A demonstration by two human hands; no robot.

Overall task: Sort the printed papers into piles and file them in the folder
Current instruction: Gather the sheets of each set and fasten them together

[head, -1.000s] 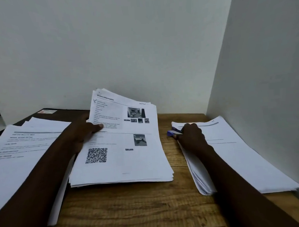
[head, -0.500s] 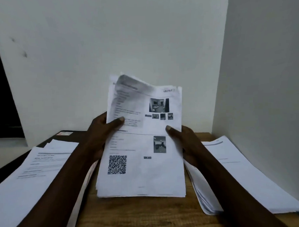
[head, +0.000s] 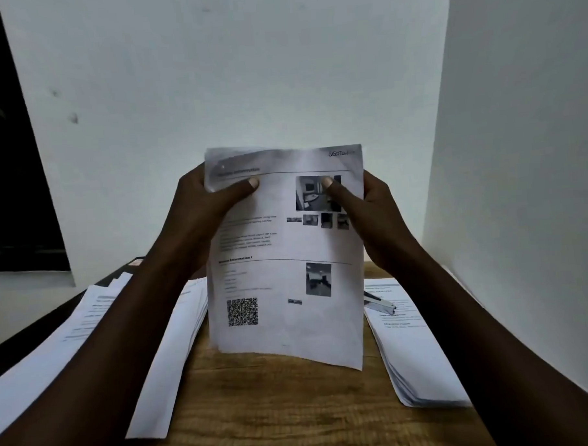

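Now, from the head camera, both hands hold one sheaf of printed papers upright in front of the white wall, over the middle of the wooden table. The left hand grips the sheaf's upper left edge, thumb pressed flat on the front page and fingers curled out of sight behind. The right hand grips the upper right edge in the same way, its thumb lying across the larger photo printed near the top. The front page faces the camera: a heading line, blocks of blurred text, several small photos, and a QR code low on the left. The top of the page bends a little toward the camera, and its lower right corner hangs nearer the table than the left one.

Three more lots of paper lie flat on the table. A left pile runs under the left forearm toward the near edge. A middle pile lies just beside it, partly hidden behind the held sheaf. A right pile sits beside the side wall, its edges fanned out. On the right pile's far end rests a small grey and white object, possibly a stapler, half covered by the sheaf.
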